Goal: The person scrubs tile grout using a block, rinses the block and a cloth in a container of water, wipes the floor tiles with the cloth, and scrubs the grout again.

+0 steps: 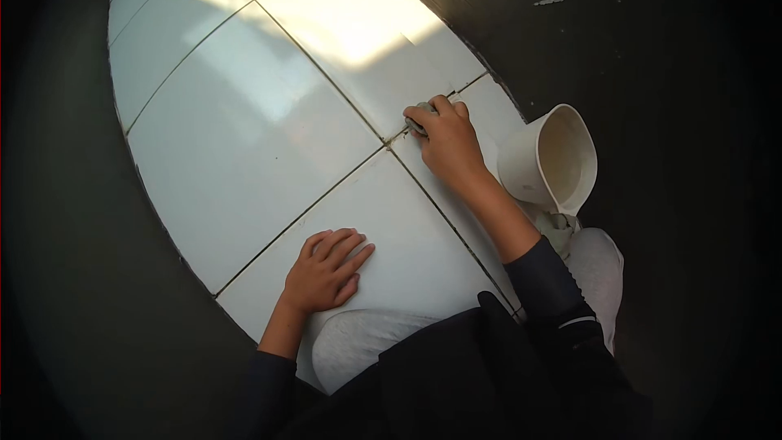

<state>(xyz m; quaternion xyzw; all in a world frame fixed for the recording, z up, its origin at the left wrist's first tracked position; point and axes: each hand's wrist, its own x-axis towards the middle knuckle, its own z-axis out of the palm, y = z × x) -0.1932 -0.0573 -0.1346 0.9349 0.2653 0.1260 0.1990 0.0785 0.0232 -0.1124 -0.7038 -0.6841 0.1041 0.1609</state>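
My right hand (446, 140) is closed around a small grey piece (420, 118) and presses it to the dark joint between two white tiles, just right of where the joints cross. What the grey piece is made of is hard to tell. My left hand (326, 270) lies palm down on a white tile (269, 155) near my knee, its fingers spread and holding nothing. Dark joints (301, 217) run between the large glossy tiles.
Right of my right forearm stands a white cup-like container (527, 165) with its opening facing right. A crumpled greyish cloth or bag (556, 232) lies below it, beside my knee. Dark floor borders the tiles, with a small pale scrap (548, 1) at the upper right.
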